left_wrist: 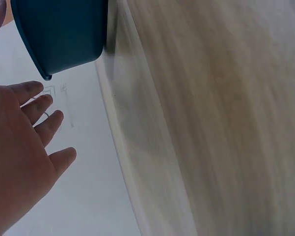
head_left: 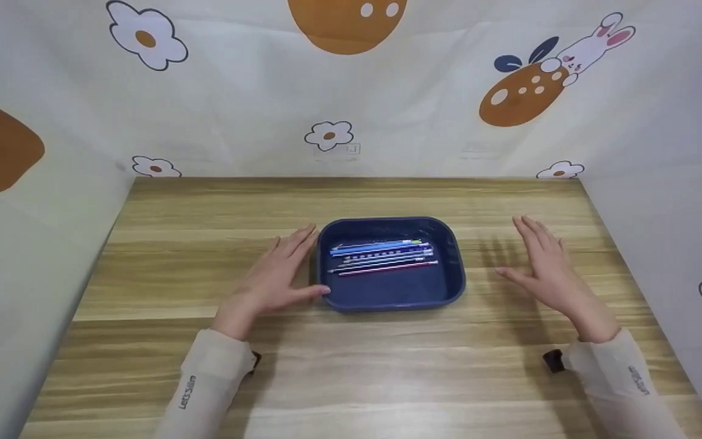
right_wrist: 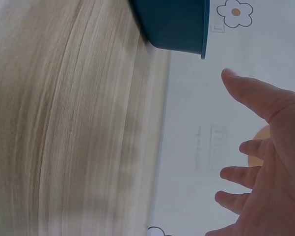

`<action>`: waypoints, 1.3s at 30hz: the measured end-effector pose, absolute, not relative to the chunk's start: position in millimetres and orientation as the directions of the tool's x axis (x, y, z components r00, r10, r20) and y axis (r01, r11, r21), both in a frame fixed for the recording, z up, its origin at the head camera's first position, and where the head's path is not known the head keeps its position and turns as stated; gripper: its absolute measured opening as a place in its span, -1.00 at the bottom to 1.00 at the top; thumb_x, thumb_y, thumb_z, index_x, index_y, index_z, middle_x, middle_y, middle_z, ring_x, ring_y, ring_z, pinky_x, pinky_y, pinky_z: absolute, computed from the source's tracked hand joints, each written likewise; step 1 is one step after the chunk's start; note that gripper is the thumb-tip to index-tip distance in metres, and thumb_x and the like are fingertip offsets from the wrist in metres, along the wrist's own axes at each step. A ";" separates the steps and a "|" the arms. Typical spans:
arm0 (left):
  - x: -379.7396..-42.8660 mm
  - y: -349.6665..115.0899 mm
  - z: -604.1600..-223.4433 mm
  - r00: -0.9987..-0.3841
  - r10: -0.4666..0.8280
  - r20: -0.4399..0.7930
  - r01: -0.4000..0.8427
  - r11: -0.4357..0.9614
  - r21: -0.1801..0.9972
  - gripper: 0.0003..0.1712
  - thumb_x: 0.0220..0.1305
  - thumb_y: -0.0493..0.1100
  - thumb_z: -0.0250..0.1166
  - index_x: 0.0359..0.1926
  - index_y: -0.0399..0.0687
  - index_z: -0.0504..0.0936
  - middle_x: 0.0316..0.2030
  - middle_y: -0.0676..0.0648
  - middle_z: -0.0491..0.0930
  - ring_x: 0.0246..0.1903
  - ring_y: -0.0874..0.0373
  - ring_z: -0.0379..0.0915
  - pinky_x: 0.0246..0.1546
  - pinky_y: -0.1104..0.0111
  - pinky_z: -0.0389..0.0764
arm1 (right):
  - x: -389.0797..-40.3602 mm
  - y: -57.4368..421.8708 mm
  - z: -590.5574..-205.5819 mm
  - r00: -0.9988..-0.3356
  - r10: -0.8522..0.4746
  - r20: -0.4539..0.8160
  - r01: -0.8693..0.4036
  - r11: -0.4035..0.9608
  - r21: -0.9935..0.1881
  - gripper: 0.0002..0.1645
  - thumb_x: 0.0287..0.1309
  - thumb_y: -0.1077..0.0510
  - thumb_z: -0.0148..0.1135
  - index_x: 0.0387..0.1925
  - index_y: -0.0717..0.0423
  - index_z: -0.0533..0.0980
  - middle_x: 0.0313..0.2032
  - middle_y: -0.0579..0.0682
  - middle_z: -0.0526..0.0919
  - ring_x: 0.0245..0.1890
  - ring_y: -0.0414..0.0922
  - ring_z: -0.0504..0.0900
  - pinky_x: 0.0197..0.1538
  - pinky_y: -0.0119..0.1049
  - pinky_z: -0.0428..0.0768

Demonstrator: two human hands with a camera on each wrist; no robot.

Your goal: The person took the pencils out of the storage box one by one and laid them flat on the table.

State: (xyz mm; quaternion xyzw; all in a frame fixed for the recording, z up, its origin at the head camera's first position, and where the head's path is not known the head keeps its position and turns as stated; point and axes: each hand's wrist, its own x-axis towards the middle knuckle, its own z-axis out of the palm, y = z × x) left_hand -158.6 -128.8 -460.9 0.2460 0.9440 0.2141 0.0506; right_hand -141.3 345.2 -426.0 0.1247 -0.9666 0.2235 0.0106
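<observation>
A dark blue rectangular bin [head_left: 387,299] with rounded corners stands on the wooden table. Inside it lie several pencils [head_left: 381,256], side by side and pointing roughly left to right, in blue, silver and dark red. My left hand [head_left: 275,277] is at the bin's left side, fingers spread and the thumb tip right at the rim. My right hand [head_left: 549,274] hovers to the right of the bin, apart from it, with straight fingers and nothing in the palm. Both wrist views show the bin's outer wall [left_wrist: 64,34] beyond the fingers.
The wood-grain table [head_left: 387,378] reaches back to a pale curtain [head_left: 235,91] printed with flowers, rabbits and orange shapes. Similar sheets hang along the left and right sides. A small black device [head_left: 553,361] sits at the right wrist.
</observation>
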 end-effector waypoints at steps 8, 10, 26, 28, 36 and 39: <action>-158.9 -125.7 -464.3 -0.867 0.499 0.011 0.448 0.767 0.459 0.22 0.14 0.42 0.30 0.59 -0.01 -0.05 0.60 -0.05 -0.06 0.58 -0.05 -0.12 0.58 -0.15 -0.07 | -141.2 341.3 -428.5 -0.964 -0.248 0.090 -0.263 0.864 -0.430 0.11 0.18 -0.04 0.40 0.53 0.23 -0.01 0.49 0.38 0.04 0.48 0.43 -0.04 0.34 0.65 -0.16; -158.7 -124.2 -463.3 -0.865 0.503 0.005 0.448 0.766 0.461 0.23 0.13 0.43 0.31 0.60 0.00 -0.07 0.60 -0.04 -0.08 0.58 -0.04 -0.13 0.58 -0.14 -0.07 | -140.7 340.9 -428.8 -0.964 -0.250 0.089 -0.263 0.862 -0.434 0.10 0.18 -0.03 0.39 0.53 0.24 0.00 0.49 0.38 0.04 0.48 0.43 -0.03 0.34 0.65 -0.15; -159.4 -123.6 -461.3 -0.839 0.543 -0.028 0.458 0.734 0.502 0.36 0.00 0.47 0.38 0.60 -0.03 -0.08 0.62 -0.01 -0.18 0.60 -0.02 -0.22 0.60 -0.08 -0.09 | -143.9 325.4 -425.3 -0.960 -0.269 0.082 -0.276 0.850 -0.448 0.12 0.18 -0.06 0.40 0.55 0.20 -0.02 0.51 0.34 0.03 0.51 0.35 -0.02 0.41 0.58 -0.13; -161.3 -123.2 -460.4 -0.838 0.545 -0.032 0.460 0.737 0.495 0.36 0.00 0.48 0.37 0.60 -0.03 -0.09 0.62 -0.01 -0.18 0.60 0.00 -0.23 0.60 -0.08 -0.09 | -145.9 323.0 -425.2 -0.957 -0.274 0.091 -0.285 0.846 -0.451 0.12 0.17 -0.05 0.40 0.54 0.21 -0.02 0.51 0.34 0.03 0.51 0.35 -0.01 0.42 0.56 -0.13; -166.9 -120.4 -457.9 -0.843 0.537 -0.041 0.458 0.755 0.470 0.41 -0.08 0.48 0.42 0.59 -0.04 -0.07 0.61 -0.01 -0.15 0.60 0.01 -0.25 0.62 -0.03 -0.15 | -150.7 314.9 -422.4 -0.939 -0.310 0.148 -0.343 0.814 -0.470 0.09 0.18 0.00 0.41 0.54 0.19 0.00 0.49 0.35 0.08 0.49 0.34 0.05 0.50 0.37 0.06; -167.2 -116.8 -458.6 -0.840 0.540 -0.052 0.468 0.771 0.432 0.42 -0.10 0.52 0.41 0.59 -0.03 -0.06 0.61 -0.01 -0.15 0.60 0.00 -0.25 0.62 0.00 -0.16 | -148.8 313.6 -420.4 -0.942 -0.303 0.148 -0.336 0.814 -0.475 0.07 0.20 -0.01 0.39 0.55 0.15 0.01 0.51 0.32 0.08 0.49 0.33 0.07 0.49 0.35 0.13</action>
